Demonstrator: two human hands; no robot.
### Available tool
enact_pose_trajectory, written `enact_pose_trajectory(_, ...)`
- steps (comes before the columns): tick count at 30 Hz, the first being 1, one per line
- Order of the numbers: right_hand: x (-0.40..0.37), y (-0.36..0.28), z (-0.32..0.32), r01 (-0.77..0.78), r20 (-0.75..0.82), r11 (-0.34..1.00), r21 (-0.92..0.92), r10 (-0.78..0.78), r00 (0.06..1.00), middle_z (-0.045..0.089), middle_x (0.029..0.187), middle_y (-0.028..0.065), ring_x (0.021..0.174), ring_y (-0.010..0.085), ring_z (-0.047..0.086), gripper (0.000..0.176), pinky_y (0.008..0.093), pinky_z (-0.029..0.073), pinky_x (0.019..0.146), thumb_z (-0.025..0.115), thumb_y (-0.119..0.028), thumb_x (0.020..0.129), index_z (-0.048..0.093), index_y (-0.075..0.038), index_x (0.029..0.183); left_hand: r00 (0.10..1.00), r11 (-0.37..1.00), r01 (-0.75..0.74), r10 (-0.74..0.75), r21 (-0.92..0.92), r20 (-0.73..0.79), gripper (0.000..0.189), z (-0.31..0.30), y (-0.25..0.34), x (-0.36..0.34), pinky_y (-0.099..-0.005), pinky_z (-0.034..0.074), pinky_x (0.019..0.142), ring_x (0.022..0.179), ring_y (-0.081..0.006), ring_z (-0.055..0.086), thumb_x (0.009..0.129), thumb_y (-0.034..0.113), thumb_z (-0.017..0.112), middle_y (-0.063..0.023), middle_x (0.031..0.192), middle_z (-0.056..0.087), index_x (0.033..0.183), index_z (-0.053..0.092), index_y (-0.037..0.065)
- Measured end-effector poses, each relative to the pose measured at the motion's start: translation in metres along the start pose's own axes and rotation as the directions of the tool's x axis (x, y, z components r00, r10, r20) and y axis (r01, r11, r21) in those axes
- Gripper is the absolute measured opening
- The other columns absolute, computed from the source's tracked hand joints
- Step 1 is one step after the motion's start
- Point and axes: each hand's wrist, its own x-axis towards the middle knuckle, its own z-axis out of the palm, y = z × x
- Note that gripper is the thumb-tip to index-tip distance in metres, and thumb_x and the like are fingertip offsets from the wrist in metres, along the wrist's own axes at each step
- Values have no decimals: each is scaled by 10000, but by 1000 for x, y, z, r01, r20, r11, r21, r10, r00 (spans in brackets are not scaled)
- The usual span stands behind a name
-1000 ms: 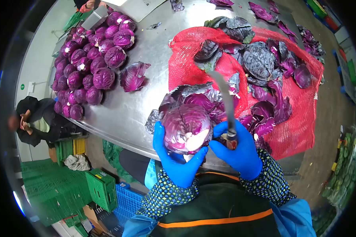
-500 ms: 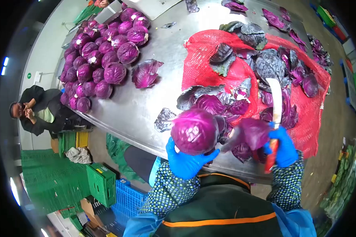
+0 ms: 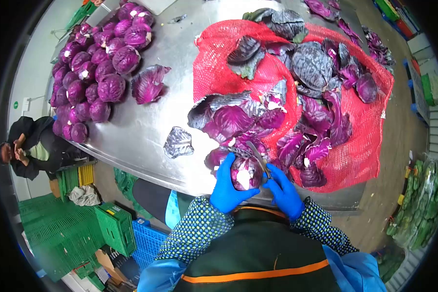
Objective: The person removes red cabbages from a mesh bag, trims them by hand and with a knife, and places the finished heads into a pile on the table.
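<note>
Near the table's front edge, my blue-gloved left hand [image 3: 228, 187] grips a red cabbage [image 3: 250, 171] from its left side, with the pale cut stem facing me. My right hand [image 3: 283, 192], also in a blue glove, closes around a knife [image 3: 259, 156] on the cabbage's right. The blade points up and left along the top of the head; the handle is mostly hidden in my fingers. Loose purple leaves [image 3: 232, 121] lie just beyond both hands. A dark, untrimmed cabbage [image 3: 311, 65] rests farther back on the red mesh bag [image 3: 360, 155].
Heaped trimmed cabbages [image 3: 111, 87] fill the left part of the metal table [image 3: 148, 134]. Single leaves [image 3: 178, 142] lie between heap and mesh. A person [image 3: 34, 146] in dark clothing is at the far left. Green crates [image 3: 114, 226] and a blue crate [image 3: 148, 238] stand at lower left.
The cabbage has turned stem toward me and come lower. My right hand has moved left, bringing the knife against it. The loose leaf near the knife has left my right hand.
</note>
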Motion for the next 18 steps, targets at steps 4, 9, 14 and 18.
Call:
enact_pose_trajectory(4, -8, -36, -13, 293, 113, 854, -429, -272, 956, 540, 861, 82, 704, 212, 579, 391, 278, 484, 626, 547, -79, 867, 544, -170, 1248, 986, 947, -72, 114, 312, -118, 1060, 13, 8, -1, -451, 310, 1017, 1213, -362, 368, 535, 315, 867, -230, 1292, 380, 1348, 269, -10)
enact_pose_trajectory(9, 3, -44, -33, 455, 300, 551, -699, -352, 887, 551, 872, 44, 671, 208, 583, 452, 328, 491, 539, 562, -120, 815, 536, -230, 1252, 988, 984, -18, 44, 177, -148, 1055, 18, 14, 8, -452, 327, 997, 1187, -364, 388, 541, 330, 863, -233, 1283, 382, 1339, 263, -10)
enact_pose_trajectory(14, 11, -34, -35, 472, 327, 514, -716, -350, 878, 551, 872, 41, 665, 206, 586, 453, 323, 491, 528, 562, -121, 813, 539, -246, 1247, 982, 943, -32, 92, 331, -166, 991, 16, 15, 11, -452, 358, 958, 1138, -362, 433, 537, 344, 857, -228, 1249, 428, 1297, 332, -15)
enact_pose_trajectory(18, 12, -31, -22, 389, 250, 510, -767, -322, 913, 546, 850, 77, 664, 232, 583, 458, 348, 491, 561, 540, -105, 823, 530, -247, 1259, 979, 935, -26, 96, 354, -181, 971, 18, 16, 16, -456, 361, 954, 1123, -370, 446, 532, 347, 853, -228, 1219, 458, 1284, 355, -13)
